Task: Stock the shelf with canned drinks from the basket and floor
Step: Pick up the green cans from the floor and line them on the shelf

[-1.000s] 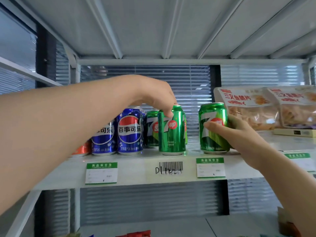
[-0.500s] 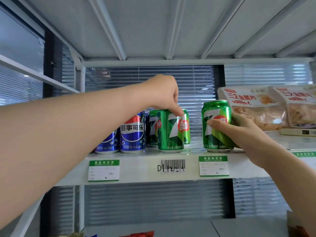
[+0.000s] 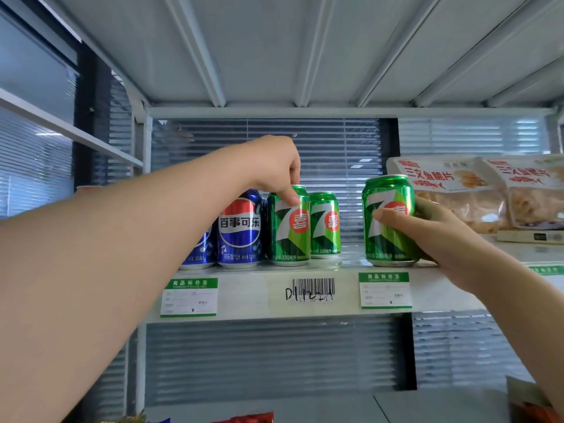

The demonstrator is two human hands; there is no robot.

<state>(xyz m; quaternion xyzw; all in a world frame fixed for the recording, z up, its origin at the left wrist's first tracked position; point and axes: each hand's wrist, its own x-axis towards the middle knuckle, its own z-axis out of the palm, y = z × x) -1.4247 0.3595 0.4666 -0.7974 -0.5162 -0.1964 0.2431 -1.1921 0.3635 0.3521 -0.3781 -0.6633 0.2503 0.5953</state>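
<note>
Head: left hand [image 3: 274, 169] seemingly atop green can [image 3: 288, 236]

Both arms fwd; L hand [image 3: 274, 169] fingers [image 3: 289, 196] in top pinch, R hand [image 3: 439, 239] in side wrap.

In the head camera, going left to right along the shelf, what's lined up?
Half-hidden Pepsi can → front Pepsi can → left 7-Up can, pinched by the left hand → rear 7-Up can → right 7-Up can, gripped by the right hand → left snack bag → right snack bag.

Glossy metal green cans [image 3: 387, 221], matt white shelf [image 3: 244, 296] (paper labels), shiny plastic snack bags [image 3: 451, 190].
</note>
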